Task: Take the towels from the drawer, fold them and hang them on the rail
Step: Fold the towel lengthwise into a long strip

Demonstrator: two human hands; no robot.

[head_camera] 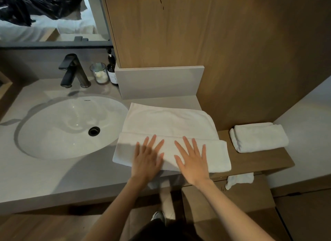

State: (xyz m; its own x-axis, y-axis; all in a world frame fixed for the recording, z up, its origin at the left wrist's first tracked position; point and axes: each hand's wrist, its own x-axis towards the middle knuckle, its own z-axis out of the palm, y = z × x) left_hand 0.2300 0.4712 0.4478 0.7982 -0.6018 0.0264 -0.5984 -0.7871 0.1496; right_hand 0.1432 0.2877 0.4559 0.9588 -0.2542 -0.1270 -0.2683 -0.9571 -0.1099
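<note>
A white towel (168,124) lies spread on the grey counter, right of the sink, its near edge folded over into a long band. My left hand (147,158) and my right hand (192,160) both press flat on that folded band, fingers straight and spread. A second white towel (258,137), folded small, sits on the wooden ledge to the right. A third bit of white towel (239,180) hangs out from under the ledge, at the drawer front. No rail is in view.
The oval sink (59,126) with a black tap (71,70) takes up the left of the counter (53,172). A glass (99,73) and a dark bottle (112,70) stand behind it. A wooden cabinet wall (215,43) rises at the back.
</note>
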